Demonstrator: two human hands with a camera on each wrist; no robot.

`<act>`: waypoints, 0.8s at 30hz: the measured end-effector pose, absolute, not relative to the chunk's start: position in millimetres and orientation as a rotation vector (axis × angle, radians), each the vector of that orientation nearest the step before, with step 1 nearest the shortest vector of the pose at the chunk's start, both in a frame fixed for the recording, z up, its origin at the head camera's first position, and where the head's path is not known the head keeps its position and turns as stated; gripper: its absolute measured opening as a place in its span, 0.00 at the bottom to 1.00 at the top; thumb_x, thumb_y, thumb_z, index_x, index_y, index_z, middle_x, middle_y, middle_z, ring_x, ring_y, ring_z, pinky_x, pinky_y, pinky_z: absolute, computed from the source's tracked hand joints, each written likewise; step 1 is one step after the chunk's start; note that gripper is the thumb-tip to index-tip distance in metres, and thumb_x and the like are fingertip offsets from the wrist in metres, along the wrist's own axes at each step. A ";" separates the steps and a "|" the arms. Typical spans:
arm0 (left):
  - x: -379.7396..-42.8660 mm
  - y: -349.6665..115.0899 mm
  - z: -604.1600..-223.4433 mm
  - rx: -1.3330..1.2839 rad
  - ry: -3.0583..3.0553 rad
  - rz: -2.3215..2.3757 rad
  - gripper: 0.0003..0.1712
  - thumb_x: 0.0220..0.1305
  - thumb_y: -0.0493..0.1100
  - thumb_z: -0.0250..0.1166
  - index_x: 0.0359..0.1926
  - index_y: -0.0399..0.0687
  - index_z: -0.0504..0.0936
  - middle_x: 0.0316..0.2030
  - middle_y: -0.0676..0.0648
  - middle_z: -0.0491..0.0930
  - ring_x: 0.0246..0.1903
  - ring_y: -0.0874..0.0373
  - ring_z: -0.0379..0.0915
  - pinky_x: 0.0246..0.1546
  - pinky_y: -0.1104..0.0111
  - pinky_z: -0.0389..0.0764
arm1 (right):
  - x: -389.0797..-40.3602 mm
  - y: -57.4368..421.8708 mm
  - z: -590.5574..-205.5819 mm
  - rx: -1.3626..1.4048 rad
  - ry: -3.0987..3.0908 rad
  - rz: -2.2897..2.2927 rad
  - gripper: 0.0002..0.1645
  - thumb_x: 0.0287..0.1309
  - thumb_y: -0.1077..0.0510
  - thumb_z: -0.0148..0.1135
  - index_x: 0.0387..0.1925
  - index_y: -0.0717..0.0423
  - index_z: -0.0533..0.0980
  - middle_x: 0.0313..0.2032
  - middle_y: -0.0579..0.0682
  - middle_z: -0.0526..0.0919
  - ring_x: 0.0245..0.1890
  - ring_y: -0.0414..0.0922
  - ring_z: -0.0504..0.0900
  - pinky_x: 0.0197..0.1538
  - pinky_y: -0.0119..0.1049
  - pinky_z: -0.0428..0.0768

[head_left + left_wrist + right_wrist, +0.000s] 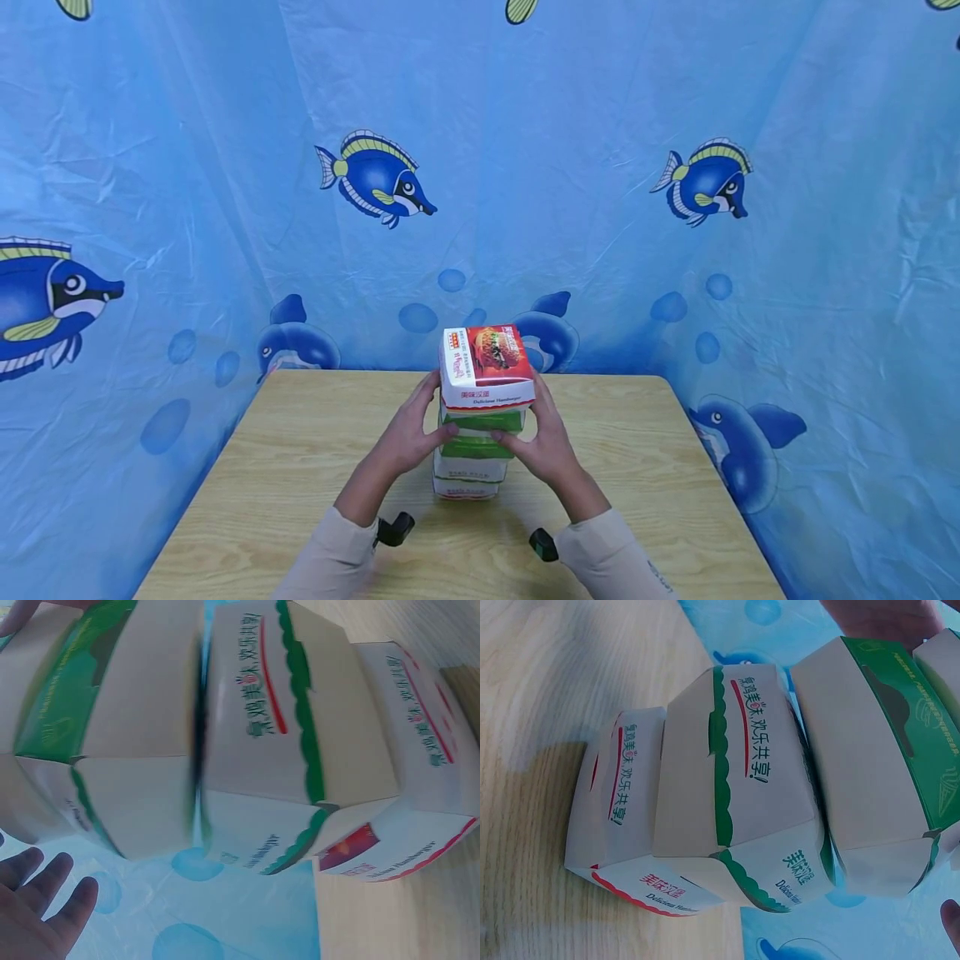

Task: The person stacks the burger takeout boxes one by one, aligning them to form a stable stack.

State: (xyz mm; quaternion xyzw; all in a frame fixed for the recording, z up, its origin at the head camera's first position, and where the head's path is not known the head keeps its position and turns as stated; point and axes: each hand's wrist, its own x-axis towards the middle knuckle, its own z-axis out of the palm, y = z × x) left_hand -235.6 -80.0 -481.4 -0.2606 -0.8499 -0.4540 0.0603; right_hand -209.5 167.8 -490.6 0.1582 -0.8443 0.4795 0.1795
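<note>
Four-sided hamburger boxes stand in one stack between the hands. The top box (491, 358) is red and white with a burger picture on its lid. Under it a green-and-white box (476, 448) shows its green band. Lower down come a white box with a green scalloped edge (259, 705) and a white box with red trim (622, 787) at the bottom. My left hand (408, 429) grips the upper boxes from the left, thumb at the green front. From the right, my right hand (547, 440) holds them likewise. A narrow gap shows under the green-and-white box in both wrist views.
The stack stands on a light wooden table (300, 467), which spreads out to both sides. A blue curtain (525, 208) printed with fish and dolphins hangs behind and around it. Dark wrist cameras sit at both sleeve cuffs.
</note>
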 end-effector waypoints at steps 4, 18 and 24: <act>-238.5 -78.7 -477.0 -0.822 -2.528 -1.368 0.51 0.60 0.76 0.52 0.77 0.67 0.46 0.75 0.52 0.49 0.72 0.48 0.48 0.62 0.41 0.61 | -208.8 168.1 -488.8 0.453 -2.381 1.372 0.63 0.46 0.41 0.76 0.75 0.27 0.46 0.71 0.41 0.56 0.67 0.49 0.62 0.59 0.63 0.68; -239.2 -77.1 -471.5 -0.894 -2.488 -1.371 0.40 0.67 0.61 0.57 0.75 0.69 0.51 0.73 0.53 0.53 0.71 0.49 0.50 0.62 0.40 0.61 | -205.1 167.8 -486.9 0.388 -2.421 1.388 0.65 0.47 0.40 0.75 0.76 0.26 0.42 0.74 0.48 0.53 0.66 0.56 0.65 0.59 0.58 0.71; -238.2 -76.2 -466.1 -0.848 -2.479 -1.362 0.48 0.62 0.68 0.60 0.76 0.70 0.47 0.73 0.49 0.53 0.71 0.47 0.50 0.61 0.38 0.60 | -205.1 168.1 -484.6 0.425 -2.398 1.387 0.64 0.48 0.42 0.74 0.76 0.28 0.41 0.74 0.48 0.53 0.66 0.56 0.65 0.60 0.59 0.70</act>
